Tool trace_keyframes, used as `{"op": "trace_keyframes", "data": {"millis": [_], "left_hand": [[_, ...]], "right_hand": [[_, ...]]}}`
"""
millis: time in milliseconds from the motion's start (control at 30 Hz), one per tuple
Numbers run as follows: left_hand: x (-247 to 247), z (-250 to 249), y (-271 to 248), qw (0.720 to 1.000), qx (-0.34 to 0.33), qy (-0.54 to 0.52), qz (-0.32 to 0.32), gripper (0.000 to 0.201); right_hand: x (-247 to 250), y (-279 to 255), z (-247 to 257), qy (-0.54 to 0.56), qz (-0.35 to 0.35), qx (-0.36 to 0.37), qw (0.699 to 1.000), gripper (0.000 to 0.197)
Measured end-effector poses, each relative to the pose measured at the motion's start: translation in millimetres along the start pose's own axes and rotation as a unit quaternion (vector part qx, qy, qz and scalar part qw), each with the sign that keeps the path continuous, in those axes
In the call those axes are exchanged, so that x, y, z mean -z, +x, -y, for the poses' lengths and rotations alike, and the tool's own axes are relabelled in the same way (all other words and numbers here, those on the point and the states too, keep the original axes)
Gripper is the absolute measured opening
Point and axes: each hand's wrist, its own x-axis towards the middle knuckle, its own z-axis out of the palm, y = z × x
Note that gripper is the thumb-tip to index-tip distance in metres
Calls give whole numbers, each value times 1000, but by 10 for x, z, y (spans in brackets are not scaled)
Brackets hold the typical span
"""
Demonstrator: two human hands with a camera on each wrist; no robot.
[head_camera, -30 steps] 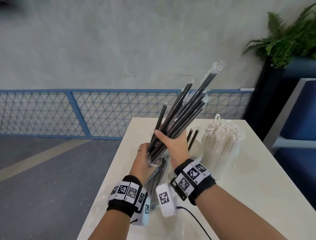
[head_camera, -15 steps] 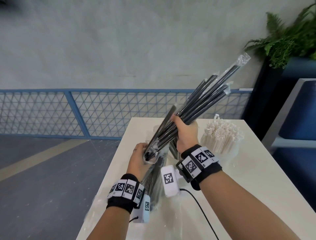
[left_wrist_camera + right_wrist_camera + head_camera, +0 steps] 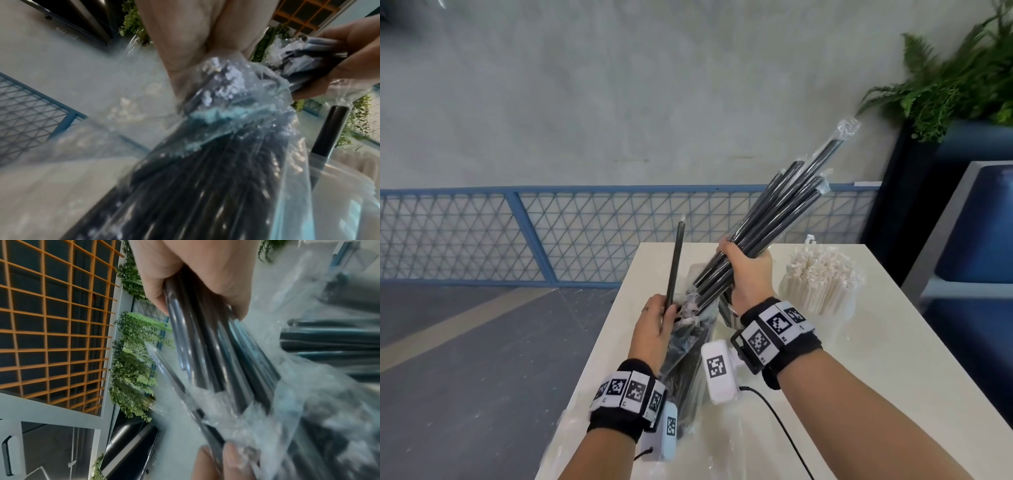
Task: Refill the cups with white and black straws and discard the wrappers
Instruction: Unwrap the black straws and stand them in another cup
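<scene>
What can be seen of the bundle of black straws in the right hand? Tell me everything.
The bundle of black straws is a fistful of long, thin, glossy tubes, each in a clear plastic sleeve with a crimped tip. It slants up and to the right above the table. The right hand has its grip around the lower part; the lower ends fan out near the plastic bag.

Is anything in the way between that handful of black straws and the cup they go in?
The right hand holds the black straws above the table. Their cup is hidden behind that hand and the plastic bag, so I cannot tell. The white straws stand off to the right.
</scene>
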Motion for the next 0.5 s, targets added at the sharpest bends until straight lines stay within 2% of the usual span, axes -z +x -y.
{"op": "trace_keyframes", "data": {"millis": [233, 500], "left_hand": [[-63, 12, 50, 997, 13, 47, -56, 16], [-74, 75, 132, 988, 54, 80, -117, 17]], "right_hand": [[88, 165, 271, 0, -18, 33, 999, 15], [250, 399, 583, 17, -69, 45, 996, 25]]}}
